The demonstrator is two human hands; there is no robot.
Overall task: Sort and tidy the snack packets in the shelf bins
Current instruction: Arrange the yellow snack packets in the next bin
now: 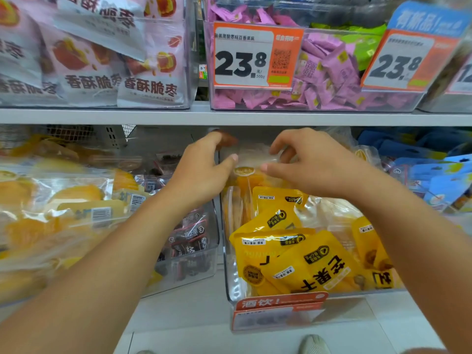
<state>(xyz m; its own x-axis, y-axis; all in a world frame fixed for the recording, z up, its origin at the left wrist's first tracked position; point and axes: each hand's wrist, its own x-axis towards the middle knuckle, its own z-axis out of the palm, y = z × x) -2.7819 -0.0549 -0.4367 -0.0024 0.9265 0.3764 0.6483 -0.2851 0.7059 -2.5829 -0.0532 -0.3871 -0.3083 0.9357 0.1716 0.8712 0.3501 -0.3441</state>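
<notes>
Both hands reach deep into the lower shelf, over the back of the clear bin (pixel 229 277) that holds the yellow packets (pixel 306 261). The left hand (pixel 204 172) and the right hand (pixel 311 167) each pinch a top corner of one clear-topped packet (pixel 252 159), thumb against fingers, holding it upright at the rear of the bin, just under the upper shelf (pixel 229 117). The risk I see is in the film itself: it looks thin and slick, and a grip only on the corners could slip, or pull the top seam if the two hands tug apart. The packets in front lie loose and tilted over one another, so pushing this one down behind them could shove the pile forward, and one may slide over the low front wall near the orange tag (pixel 278 310) and drop to the floor. The left wrist also passes right over the neighbouring bin of dark packets (pixel 189 238); a careless pull back could drag one out. Headroom under the shelf looks tight, so knuckles may catch there.
</notes>
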